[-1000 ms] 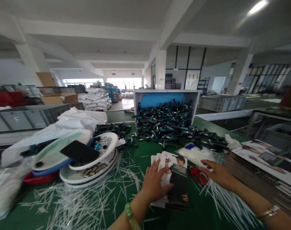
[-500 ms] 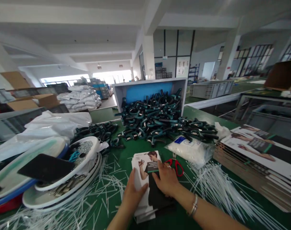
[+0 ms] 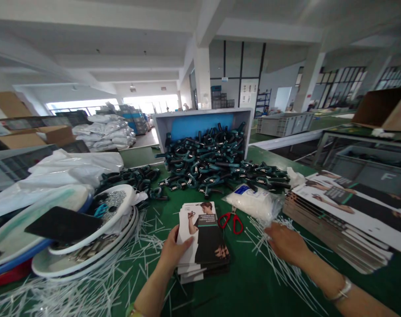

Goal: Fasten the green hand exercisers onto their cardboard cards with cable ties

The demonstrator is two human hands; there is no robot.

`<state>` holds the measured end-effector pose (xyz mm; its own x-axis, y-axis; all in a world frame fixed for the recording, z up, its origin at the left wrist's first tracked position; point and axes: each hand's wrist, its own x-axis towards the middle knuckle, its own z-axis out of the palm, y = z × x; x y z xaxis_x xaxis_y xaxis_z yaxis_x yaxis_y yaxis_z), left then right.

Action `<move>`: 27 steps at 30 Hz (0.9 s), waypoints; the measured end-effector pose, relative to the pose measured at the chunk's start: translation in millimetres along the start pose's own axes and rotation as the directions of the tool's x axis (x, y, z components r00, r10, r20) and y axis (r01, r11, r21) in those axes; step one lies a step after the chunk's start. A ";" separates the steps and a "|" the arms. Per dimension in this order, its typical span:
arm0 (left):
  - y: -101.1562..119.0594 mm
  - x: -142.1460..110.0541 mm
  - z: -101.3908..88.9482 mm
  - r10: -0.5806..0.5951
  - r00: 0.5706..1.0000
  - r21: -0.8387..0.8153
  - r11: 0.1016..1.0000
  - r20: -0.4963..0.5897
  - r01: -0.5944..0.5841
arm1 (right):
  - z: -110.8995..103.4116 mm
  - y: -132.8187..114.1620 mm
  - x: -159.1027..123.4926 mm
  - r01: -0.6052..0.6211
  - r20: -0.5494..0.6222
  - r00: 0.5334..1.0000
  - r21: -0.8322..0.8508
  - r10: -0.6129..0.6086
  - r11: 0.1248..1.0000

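A stack of printed cards (image 3: 209, 246) lies on the green table in front of me, its top card showing a person and dark panels. My left hand (image 3: 174, 250) grips the stack's left edge, thumb on top. Over to the right, my right hand (image 3: 286, 244) is at the upper ends of a loose bundle of white cable ties (image 3: 280, 268), its fingers closed together on them. How many ties are between the fingers cannot be made out. Red-handled scissors (image 3: 236, 223) lie between the stack and the bundle, touched by neither hand.
Dark green hand grippers (image 3: 203, 163) spill from a tipped grey bin (image 3: 250, 132). A clear bag of white material (image 3: 253, 203) lies before them. At right are piled printed cards (image 3: 346, 211). White bowls (image 3: 129, 237) of metal parts stand at left, with scattered cable ties (image 3: 98, 281) around.
My right hand has left the top of the card stack and moved right to the cable ties. My left hand remains at the stack's left edge. The view has shifted slightly.
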<state>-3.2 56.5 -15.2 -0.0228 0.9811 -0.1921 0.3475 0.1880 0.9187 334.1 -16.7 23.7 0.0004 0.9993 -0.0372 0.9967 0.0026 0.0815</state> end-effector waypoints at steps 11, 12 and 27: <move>8.1 14.7 -29.0 0.033 0.993 0.316 0.949 -0.115 0.005 | -27.8 16.1 10.2 0.087 -0.124 0.987 -0.156 -0.107 0.984; 11.9 12.8 -31.6 0.062 0.990 0.328 0.945 -0.129 -0.016 | -35.6 16.5 9.5 0.049 -0.143 0.987 -0.162 -0.073 0.985; 45.5 -29.2 15.9 -0.152 0.960 -0.584 0.767 0.237 0.266 | -16.6 -128.3 28.8 -0.271 0.307 0.909 0.949 -0.282 0.161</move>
<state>28.2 35.6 26.8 0.1472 0.9020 -0.4059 -0.2866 0.4317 0.8553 204.9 12.4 28.7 -0.2557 0.8961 -0.3629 0.2379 -0.3055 -0.9220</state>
